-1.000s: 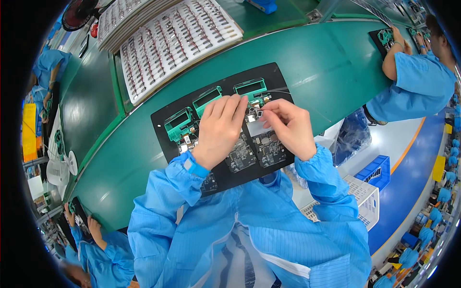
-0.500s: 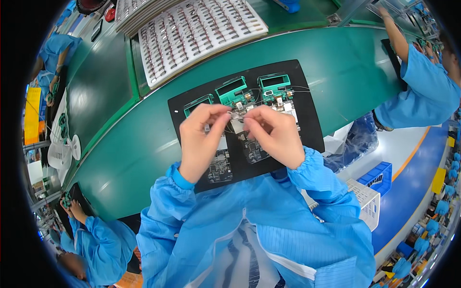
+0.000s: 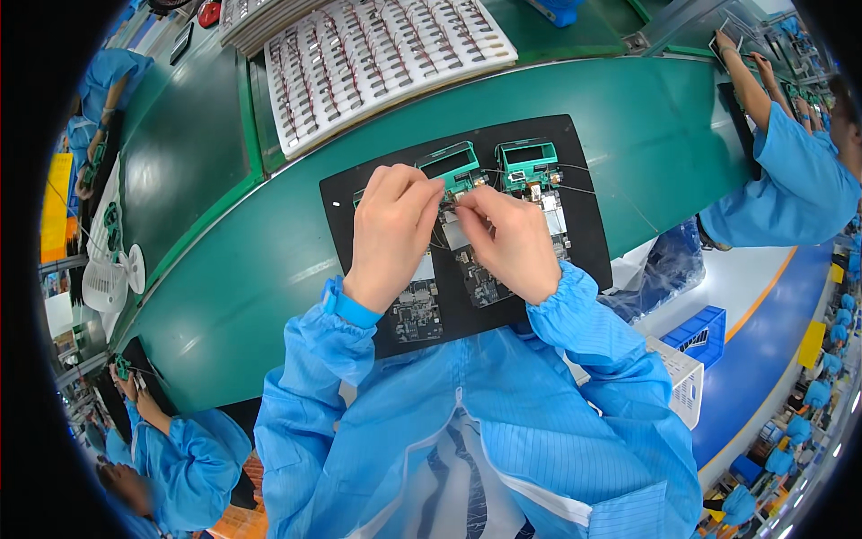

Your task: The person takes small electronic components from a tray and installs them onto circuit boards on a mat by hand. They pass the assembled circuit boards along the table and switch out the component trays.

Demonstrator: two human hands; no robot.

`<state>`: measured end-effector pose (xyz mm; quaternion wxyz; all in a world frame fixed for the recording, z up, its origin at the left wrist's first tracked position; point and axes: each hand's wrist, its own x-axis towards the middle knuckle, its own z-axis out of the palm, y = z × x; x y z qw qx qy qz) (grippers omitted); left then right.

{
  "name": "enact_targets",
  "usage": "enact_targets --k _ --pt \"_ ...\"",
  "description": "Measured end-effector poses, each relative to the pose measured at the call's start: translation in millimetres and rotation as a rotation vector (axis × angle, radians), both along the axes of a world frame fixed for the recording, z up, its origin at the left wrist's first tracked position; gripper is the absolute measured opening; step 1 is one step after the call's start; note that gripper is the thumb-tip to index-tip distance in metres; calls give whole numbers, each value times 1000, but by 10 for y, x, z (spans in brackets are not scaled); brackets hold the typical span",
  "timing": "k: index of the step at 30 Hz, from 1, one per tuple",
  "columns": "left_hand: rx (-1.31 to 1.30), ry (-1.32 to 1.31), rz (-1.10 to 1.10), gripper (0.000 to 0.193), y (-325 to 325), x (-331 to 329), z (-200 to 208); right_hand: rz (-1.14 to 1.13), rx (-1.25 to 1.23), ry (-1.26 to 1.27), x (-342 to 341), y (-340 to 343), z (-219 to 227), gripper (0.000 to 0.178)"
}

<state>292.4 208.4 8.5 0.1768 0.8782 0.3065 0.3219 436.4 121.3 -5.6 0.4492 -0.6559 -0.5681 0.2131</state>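
A black mat (image 3: 579, 238) carries three circuit boards with green frames at their far ends. Over the middle circuit board (image 3: 478, 280), my left hand (image 3: 388, 238) and my right hand (image 3: 514, 241) meet near its green frame (image 3: 449, 163), fingertips almost touching. Each hand is pinched closed; whatever lies between the fingers is too small and covered to make out. The left circuit board (image 3: 417, 314) is partly hidden under my left hand. Beyond my right hand, the right board's green frame (image 3: 528, 154) stays visible, with thin wires trailing to the right.
A white foam tray (image 3: 386, 67) with rows of small wired parts sits at the far side of the green bench (image 3: 233, 278). A small white piece (image 3: 336, 204) lies on the mat's left. Co-workers in blue (image 3: 781, 180) sit at right and left. Blue (image 3: 700, 337) and white crates stand lower right.
My left hand has moved forward and turned over the work, its fingers now pressed together nearer the middle green frame. My right hand has stayed pinched near the same spot.
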Motion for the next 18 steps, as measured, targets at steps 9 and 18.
enact_targets --k 9,18 --pt "230 165 -23 39 -80 -155 -48 18 -139 313 -1 -66 -21 16" --pt "-849 -469 -27 23 -552 -560 -41 168 -241 786 -345 -268 233 13"
